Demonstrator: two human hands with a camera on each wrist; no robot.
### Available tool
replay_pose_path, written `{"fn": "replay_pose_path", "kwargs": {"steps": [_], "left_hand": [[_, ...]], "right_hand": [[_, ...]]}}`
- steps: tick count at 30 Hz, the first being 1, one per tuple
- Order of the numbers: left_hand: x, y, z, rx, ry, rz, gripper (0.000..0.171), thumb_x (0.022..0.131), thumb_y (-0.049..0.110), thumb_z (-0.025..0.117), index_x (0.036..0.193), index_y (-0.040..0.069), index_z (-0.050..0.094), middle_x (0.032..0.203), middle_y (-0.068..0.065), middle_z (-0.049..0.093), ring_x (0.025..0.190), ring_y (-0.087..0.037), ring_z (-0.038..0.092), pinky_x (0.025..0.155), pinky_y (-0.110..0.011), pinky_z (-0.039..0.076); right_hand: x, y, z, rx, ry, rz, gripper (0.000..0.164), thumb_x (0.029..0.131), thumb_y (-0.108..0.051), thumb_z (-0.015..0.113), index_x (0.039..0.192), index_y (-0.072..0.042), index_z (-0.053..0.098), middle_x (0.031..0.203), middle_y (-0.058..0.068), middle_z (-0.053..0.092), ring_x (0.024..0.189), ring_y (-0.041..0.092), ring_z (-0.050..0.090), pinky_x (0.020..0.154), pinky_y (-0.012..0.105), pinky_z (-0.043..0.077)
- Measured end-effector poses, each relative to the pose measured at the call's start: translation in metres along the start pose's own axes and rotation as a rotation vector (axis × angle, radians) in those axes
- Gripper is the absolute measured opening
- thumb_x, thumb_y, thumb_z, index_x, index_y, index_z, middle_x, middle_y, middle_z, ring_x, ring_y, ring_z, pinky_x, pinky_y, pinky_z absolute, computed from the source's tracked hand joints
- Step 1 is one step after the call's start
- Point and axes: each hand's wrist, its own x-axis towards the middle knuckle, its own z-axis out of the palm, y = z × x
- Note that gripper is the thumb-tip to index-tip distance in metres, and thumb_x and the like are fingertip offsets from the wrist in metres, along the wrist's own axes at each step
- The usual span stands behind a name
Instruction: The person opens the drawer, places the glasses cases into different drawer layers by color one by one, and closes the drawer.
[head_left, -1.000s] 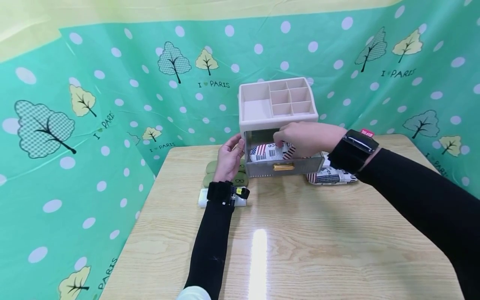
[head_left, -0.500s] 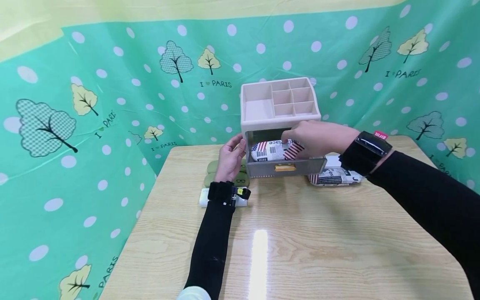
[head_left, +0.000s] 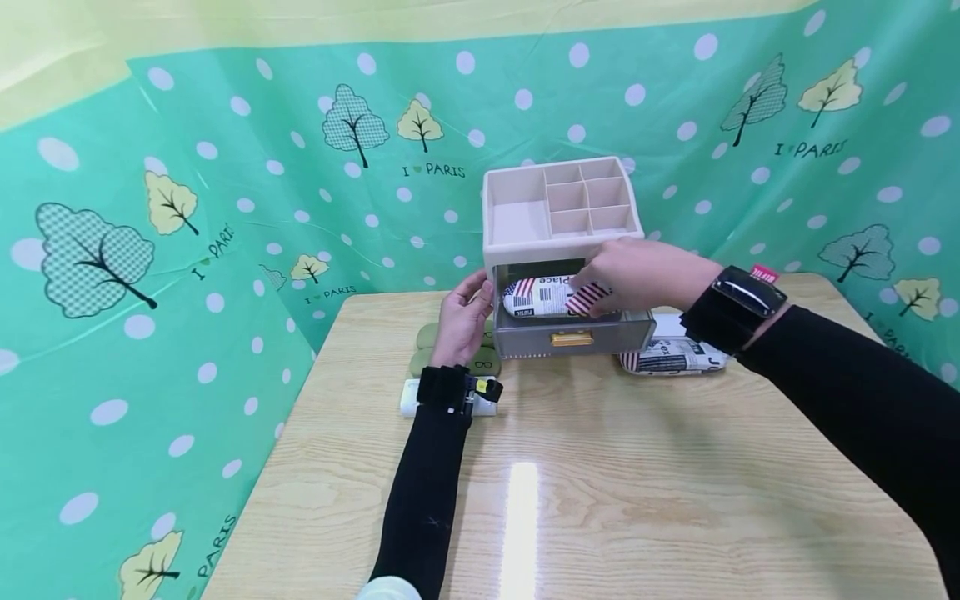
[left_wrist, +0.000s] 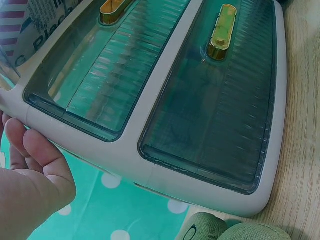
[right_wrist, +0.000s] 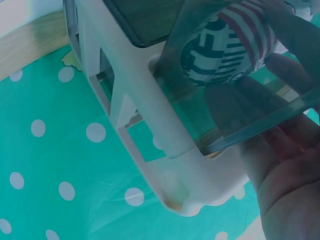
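Observation:
A cream organizer box with top compartments stands at the table's back. Its upper grey see-through drawer with a gold handle is pulled out. My right hand reaches in from the right and grips a pouch printed with stripes and newsprint, held over the open drawer. In the right wrist view the pouch and my fingers show through the drawer wall. My left hand rests with straight fingers against the box's left side.
Two green cases and a white object lie left of the box. A second newsprint pouch lies to its right. The lower drawer is closed. A green dotted curtain surrounds the wooden table.
My right hand has raised the pouch a little and moved it further back over the drawer. The left hand has stayed on the box's side.

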Motion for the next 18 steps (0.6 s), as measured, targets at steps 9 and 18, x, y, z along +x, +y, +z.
{"fn": "replay_pose_path", "kwargs": {"steps": [9,18], "left_hand": [[0.0018,0.0003,-0.0018,0.015,-0.015,-0.001,0.044,0.096,0.012,0.069,0.136,-0.004,0.058,0.121,-0.006,0.064,0.1,-0.015,0.064,0.087,-0.024,0.052],[0.0018,-0.0001,-0.0025,-0.005,-0.006,-0.005,0.034,0.097,0.009,0.068,0.129,-0.001,0.063,0.118,-0.005,0.066,0.097,-0.014,0.064,0.088,-0.024,0.052]], "right_hand": [[0.0013,0.0038,0.0029,-0.036,0.057,-0.066,0.03,0.083,-0.024,0.086,0.109,-0.01,0.08,0.083,0.001,0.07,0.074,0.014,0.063,0.068,0.033,0.056],[0.0071,0.0073,0.0075,-0.017,0.103,-0.043,0.014,0.09,-0.024,0.081,0.082,-0.013,0.078,0.066,-0.007,0.065,0.055,0.009,0.053,0.055,0.03,0.048]]}}
